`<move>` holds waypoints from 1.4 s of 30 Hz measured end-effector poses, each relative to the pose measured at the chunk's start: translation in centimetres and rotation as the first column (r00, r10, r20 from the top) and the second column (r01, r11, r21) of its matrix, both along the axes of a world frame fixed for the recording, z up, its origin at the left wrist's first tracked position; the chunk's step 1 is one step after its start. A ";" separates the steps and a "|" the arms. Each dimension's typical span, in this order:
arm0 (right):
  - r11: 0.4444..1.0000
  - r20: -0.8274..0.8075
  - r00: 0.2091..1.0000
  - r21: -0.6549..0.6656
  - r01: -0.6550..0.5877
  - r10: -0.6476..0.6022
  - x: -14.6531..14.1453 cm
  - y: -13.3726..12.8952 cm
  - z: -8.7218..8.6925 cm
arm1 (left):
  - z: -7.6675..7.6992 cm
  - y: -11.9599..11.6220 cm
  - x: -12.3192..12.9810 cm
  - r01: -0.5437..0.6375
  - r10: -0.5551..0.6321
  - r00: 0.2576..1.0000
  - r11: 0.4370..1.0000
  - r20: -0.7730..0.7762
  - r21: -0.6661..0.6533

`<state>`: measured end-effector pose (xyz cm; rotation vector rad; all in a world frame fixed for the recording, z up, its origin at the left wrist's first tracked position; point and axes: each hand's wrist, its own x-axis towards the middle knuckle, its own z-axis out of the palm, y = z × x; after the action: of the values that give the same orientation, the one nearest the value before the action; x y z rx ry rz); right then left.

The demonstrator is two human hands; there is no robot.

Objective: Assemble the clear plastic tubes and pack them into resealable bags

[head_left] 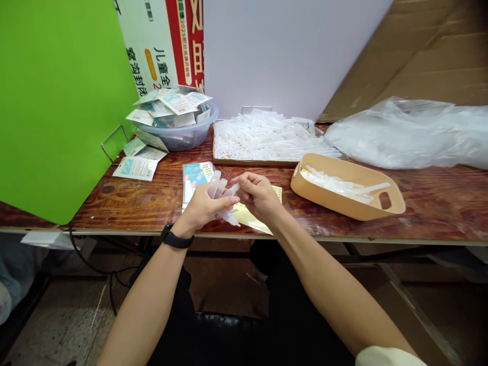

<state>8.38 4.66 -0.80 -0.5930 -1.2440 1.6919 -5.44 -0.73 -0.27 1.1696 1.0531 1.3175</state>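
My left hand (pixel 204 204) is closed around several translucent white plastic tubes (pixel 218 187), which fan out from between the fingers and thumb. My right hand (pixel 259 192) is pinched at the end of one of these tubes, thumb and fingertips together; what sits between the fingertips is too small to make out. Both hands are over the table's front part. Under them lies a yellow sheet (pixel 253 221) with small marks, partly hidden by my right hand. Behind my left hand is a stack of printed blue-and-white cards (pixel 193 175).
An orange basket (pixel 348 206) with white plastic pieces stands on the right. Behind it are a shallow cardboard tray (pixel 253 162) heaped with clear tubes and a plastic bag (pixel 407 134). A blue basin (pixel 190 138) piled with packets is back left, beside a green panel (pixel 57 101).
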 end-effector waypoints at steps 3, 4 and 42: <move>0.999 -0.001 0.999 -0.011 -0.040 0.040 0.0 -0.3 -0.3 | -0.1 -0.3 -0.1 0.060 -0.054 0.993 0.997 -0.108 0.056; 0.998 -0.003 0.998 -0.017 -0.056 0.056 0.0 -0.4 -0.3 | -0.2 -0.4 -0.2 0.050 -0.041 0.992 0.996 -0.117 0.078; 0.943 0.377 0.905 0.325 0.071 -0.198 3.1 -2.9 2.9 | -0.5 -2.1 0.2 0.008 0.539 0.206 0.834 -0.817 0.552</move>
<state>11.52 1.81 2.07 -0.8475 -1.6788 1.2584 -5.20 -2.87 -0.80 2.4412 2.0057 1.0171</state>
